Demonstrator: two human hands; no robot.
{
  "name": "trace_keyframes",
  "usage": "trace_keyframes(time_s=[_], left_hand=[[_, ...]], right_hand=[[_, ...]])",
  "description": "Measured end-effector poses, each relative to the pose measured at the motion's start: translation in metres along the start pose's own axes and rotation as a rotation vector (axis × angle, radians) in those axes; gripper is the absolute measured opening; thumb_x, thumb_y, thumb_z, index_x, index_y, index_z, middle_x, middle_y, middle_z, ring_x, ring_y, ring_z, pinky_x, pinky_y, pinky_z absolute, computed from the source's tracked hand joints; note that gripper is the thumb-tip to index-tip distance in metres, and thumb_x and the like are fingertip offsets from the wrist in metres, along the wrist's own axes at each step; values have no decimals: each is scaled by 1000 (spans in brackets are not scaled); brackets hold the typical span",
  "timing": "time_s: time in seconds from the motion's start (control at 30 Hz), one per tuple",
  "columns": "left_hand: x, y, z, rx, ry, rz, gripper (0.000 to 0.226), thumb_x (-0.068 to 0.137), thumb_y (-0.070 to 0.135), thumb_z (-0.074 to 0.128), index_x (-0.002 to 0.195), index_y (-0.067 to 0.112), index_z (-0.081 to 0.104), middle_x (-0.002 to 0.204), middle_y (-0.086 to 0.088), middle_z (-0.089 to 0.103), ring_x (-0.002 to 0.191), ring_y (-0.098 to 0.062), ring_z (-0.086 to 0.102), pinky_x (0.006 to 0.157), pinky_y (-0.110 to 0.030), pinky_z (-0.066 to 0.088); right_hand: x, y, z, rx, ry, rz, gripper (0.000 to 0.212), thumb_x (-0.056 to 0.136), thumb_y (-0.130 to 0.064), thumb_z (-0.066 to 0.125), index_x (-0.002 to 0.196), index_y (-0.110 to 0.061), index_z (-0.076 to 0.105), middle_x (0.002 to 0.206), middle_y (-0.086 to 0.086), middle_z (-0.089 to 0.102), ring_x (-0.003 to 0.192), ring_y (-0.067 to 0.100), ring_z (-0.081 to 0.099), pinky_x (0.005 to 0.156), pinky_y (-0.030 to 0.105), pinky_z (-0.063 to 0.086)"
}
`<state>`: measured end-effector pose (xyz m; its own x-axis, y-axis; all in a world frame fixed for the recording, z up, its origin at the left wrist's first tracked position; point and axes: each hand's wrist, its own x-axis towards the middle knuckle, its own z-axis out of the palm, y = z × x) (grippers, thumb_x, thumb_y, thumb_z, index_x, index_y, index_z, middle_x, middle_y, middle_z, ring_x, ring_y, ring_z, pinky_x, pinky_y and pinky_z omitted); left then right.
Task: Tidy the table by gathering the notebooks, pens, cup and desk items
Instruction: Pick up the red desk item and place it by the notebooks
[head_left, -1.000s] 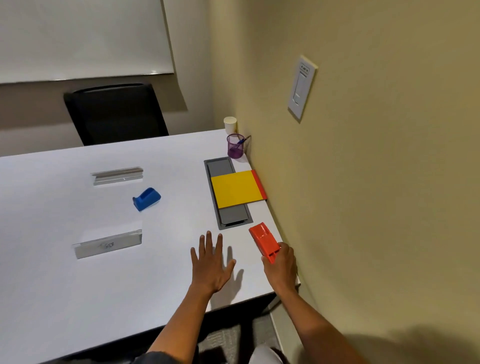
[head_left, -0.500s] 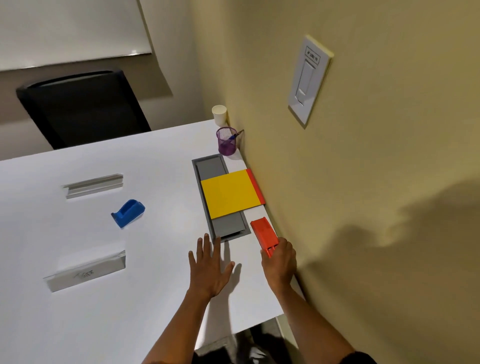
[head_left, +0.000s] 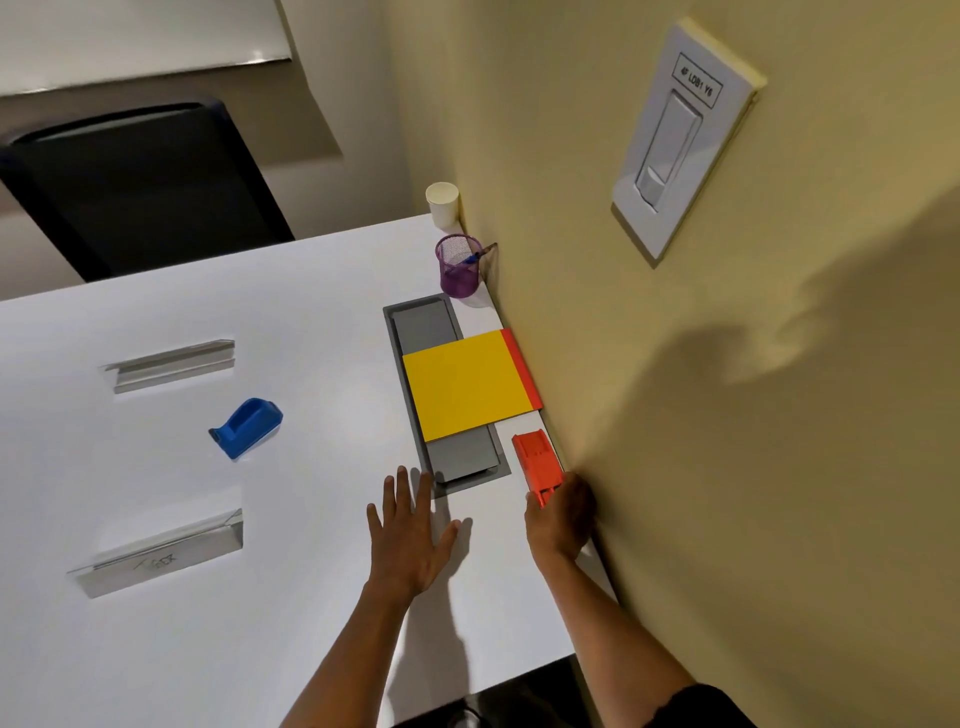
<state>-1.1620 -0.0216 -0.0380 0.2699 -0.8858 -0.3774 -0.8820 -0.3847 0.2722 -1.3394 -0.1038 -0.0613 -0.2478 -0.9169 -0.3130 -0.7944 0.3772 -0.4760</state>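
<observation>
While the left hand (head_left: 410, 535) is lying flat with fingers spread on the white bench (head_left: 311, 597), the right hand (head_left: 558, 512) is gripping the near end of the orange plastic stapler (head_left: 536, 462).

The stapler is sitting on the bench just beside the wall, near the yellow notebook (head_left: 462, 387), which is lying on a red notebook (head_left: 521, 366) and partly covering the grey recessed cable tray (head_left: 423, 325). Beyond, the purple mesh pen holder (head_left: 458, 267) is containing a blue pen (head_left: 475, 256), with the white paper cup (head_left: 442, 204) standing behind it. The blue tape dispenser (head_left: 247, 427) is lying well apart to the left.
</observation>
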Motion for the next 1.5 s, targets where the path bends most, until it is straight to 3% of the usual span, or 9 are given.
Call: trace_keyframes(time_s=[0.23, 0.37, 0.5, 0.73, 0.9, 1.07, 1.2, 1.33, 1.5], left_hand=[[2, -3, -2, -11, 1, -14, 84, 93, 67, 27, 153, 23, -12, 162, -8, -16, 149, -28, -16, 119, -53, 2], [1, -2, -4, -12, -3, -12, 98, 77, 83, 3, 153, 23, -11, 161, -7, -18, 149, -28, -15, 119, -53, 2], [-1, -3, -1, 3, 5, -15, 84, 93, 67, 25, 153, 23, -13, 162, -7, -18, 149, -28, -17, 119, -53, 2], [-7, -11, -3, 9, 8, -26, 83, 93, 66, 26, 153, 25, -14, 161, -7, -19, 149, -27, -18, 119, -52, 1], [-13, -19, -2, -7, 11, -37, 83, 93, 66, 27, 152, 24, -15, 161, -7, -20, 149, -27, -19, 119, -52, 0], [-16, -21, -2, -19, 12, -38, 83, 94, 65, 27, 152, 24, -15, 161, -7, -21, 148, -26, -20, 119, -52, 0], [-18, -23, -4, -42, 29, -42, 83, 94, 64, 29, 153, 23, -13, 161, -7, -20, 149, -27, -19, 119, -52, 0], [-19, -26, -5, -44, 29, -50, 83, 94, 64, 30, 153, 22, -13, 161, -7, -21, 149, -27, -19, 119, -52, 0], [-19, -27, -5, -50, 20, -61, 83, 94, 64, 29, 153, 23, -14, 161, -7, -21, 149, -27, -18, 119, -52, 1]], right_hand=[[4, 0, 3, -76, 0, -11, 71, 88, -35, 67, 143, -3, 36, 143, 19, 43, 133, 34, 41, 109, 43, 37], [4, 2, 3, -99, -2, -25, 72, 90, -35, 65, 145, -2, 32, 145, 20, 40, 134, 35, 40, 111, 43, 34], [1, 6, 3, -135, 7, -18, 71, 90, -35, 64, 145, -2, 33, 143, 20, 42, 131, 36, 42, 108, 43, 36], [-6, 1, 2, -66, 21, -24, 76, 85, -31, 71, 145, -4, 34, 146, 20, 40, 134, 39, 38, 107, 50, 37], [-14, -7, -5, -200, 74, -334, 56, 81, -11, 74, 131, -10, 50, 135, 12, 52, 120, 32, 51, 97, 40, 46], [-23, -3, -2, -400, -47, -573, 48, 84, 1, 67, 130, -10, 57, 146, 11, 47, 133, 28, 42, 106, 36, 40], [-24, -10, -9, -296, 84, -600, 40, 75, 6, 77, 113, 1, 67, 126, 18, 63, 114, 33, 60, 91, 39, 54], [-20, -16, -19, -180, 247, -697, 31, 55, 18, 84, 81, 10, 70, 92, 23, 71, 80, 37, 71, 62, 39, 60], [-18, -11, -18, -166, 181, -719, 27, 53, 20, 84, 73, 10, 68, 94, 25, 71, 84, 38, 71, 61, 36, 60]])
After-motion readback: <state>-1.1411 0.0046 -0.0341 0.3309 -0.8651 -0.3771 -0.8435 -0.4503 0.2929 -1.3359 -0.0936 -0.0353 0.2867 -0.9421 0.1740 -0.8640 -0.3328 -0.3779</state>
